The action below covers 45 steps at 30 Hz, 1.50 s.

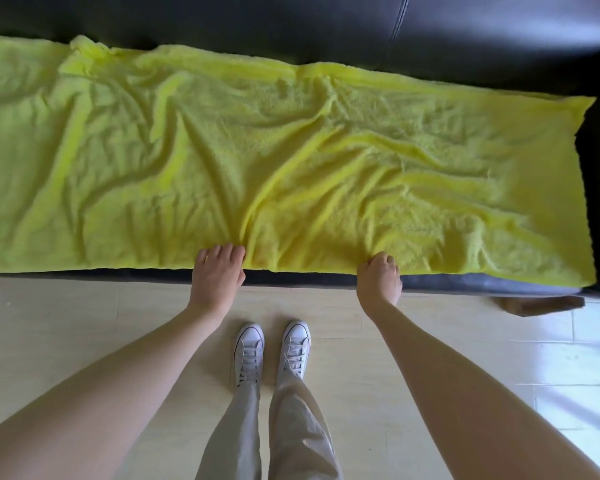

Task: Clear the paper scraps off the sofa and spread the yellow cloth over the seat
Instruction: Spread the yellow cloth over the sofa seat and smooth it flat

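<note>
Left hand (pixel 218 271) curled on the near edge of the yellow cloth (pixel 284 168), fingers bunching the fabric into a fold. Right hand (pixel 379 277) clamped likewise on the same edge, just to the right. Cloth lay wrinkled across the seat of the black sofa (pixel 465 36), reaching from the left border of the view almost to the right armrest. White sneakers (pixel 272 351) stood on the pale tiled floor (pixel 66 313) below. Brown scrap (pixel 537 304) lay on the floor by the sofa's base.

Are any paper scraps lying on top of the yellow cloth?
No, the wrinkled yellow terry cloth on the black leather sofa shows only folds, nothing lying on it.
</note>
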### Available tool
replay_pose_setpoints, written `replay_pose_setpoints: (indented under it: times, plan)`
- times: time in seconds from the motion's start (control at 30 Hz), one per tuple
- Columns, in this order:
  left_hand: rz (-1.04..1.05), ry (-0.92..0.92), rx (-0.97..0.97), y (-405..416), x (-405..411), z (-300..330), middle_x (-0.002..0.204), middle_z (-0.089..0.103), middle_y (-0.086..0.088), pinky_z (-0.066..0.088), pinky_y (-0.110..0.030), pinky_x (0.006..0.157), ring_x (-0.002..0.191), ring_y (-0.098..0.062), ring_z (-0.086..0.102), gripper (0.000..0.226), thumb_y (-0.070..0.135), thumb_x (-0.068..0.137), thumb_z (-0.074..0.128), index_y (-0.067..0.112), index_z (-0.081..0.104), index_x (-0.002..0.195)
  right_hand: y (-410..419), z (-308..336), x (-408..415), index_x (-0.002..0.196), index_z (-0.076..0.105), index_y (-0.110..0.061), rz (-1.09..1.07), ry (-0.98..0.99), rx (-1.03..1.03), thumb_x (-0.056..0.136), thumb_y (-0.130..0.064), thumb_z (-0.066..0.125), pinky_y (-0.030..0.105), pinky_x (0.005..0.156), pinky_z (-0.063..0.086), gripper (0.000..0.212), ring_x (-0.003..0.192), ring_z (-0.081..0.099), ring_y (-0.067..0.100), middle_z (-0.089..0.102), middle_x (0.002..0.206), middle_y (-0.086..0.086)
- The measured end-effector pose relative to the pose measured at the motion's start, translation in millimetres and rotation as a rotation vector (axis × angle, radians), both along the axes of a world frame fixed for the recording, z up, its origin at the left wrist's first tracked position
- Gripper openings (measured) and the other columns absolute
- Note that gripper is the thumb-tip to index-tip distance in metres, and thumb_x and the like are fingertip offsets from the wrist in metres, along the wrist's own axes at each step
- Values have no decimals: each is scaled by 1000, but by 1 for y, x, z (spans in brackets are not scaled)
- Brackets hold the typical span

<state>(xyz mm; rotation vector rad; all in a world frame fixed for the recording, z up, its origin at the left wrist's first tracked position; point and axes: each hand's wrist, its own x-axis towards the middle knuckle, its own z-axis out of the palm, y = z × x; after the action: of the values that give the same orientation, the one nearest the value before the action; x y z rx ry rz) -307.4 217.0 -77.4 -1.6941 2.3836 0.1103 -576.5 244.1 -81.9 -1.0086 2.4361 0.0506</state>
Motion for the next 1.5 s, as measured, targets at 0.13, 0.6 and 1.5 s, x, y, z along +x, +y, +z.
replay_pose_setpoints:
  times: [0.13, 0.6, 1.5]
  plan:
    - [-48, -108, 150, 9, 10, 0, 55, 54, -3, 38, -32, 59, 52, -24, 56, 42, 6, 33, 85, 14, 65, 69, 10, 12, -5, 101, 57, -3, 49, 57, 5, 87, -11, 48, 39, 84, 41, 19, 101, 53, 32, 59, 106, 13]
    - [69, -87, 292, 5, -13, 16, 85, 66, -9, 43, -34, 70, 80, -29, 64, 11, 17, 83, 60, 9, 62, 90, 17, 22, -21, 103, 57, -8, 264, -156, 314, 89, -13, 42, 32, 75, 40, 21, 84, 50, 27, 61, 102, 10]
    - [-197, 252, 194, 40, -417, 2, 88, 55, -3, 45, -33, 57, 77, -23, 57, 45, 16, 58, 84, 15, 57, 94, 23, 24, -371, 149, 22, -17, 155, 76, -82, 95, -15, 44, 45, 103, 37, 59, 141, 23, 28, 23, 154, 10]
